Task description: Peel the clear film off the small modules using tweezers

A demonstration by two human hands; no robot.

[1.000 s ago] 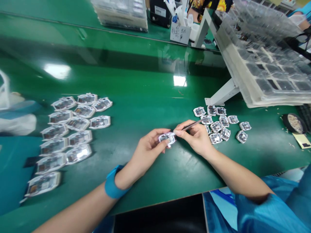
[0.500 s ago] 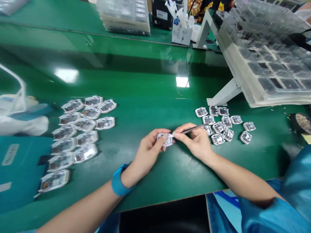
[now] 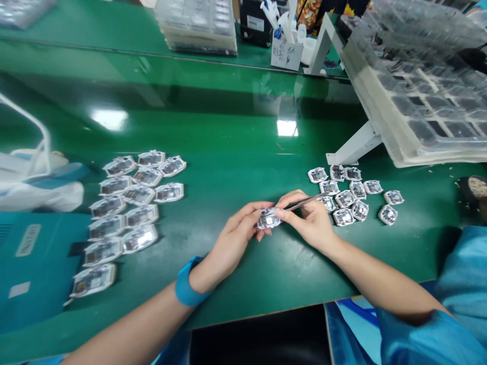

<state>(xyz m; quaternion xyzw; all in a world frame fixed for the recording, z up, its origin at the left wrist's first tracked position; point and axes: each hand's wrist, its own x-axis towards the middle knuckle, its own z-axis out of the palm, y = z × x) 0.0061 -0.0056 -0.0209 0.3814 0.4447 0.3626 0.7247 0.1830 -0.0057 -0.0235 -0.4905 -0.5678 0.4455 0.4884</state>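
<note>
My left hand (image 3: 236, 237) pinches a small white-framed part (image 3: 268, 219) just above the green table (image 3: 228, 152). A blue band sits on that wrist. My right hand (image 3: 310, 219) grips metal tweezers (image 3: 304, 201), whose tip touches the part's right edge. Both hands meet at the table's middle. Right of my right hand lies a cluster of several similar small parts (image 3: 353, 195). To the left, several more parts (image 3: 129, 203) lie in loose rows.
A tilted white rack with clear compartment trays (image 3: 418, 101) stands at the right. A stack of clear trays (image 3: 198, 23) and a holder with tools (image 3: 285, 45) are at the back. A white and blue bundle (image 3: 34, 182) lies at the left. A dark dish (image 3: 475, 190) sits far right.
The view has shifted a little, so everything sits slightly further right in the frame. My hands stay together on the part, with the tweezers still at its edge.
</note>
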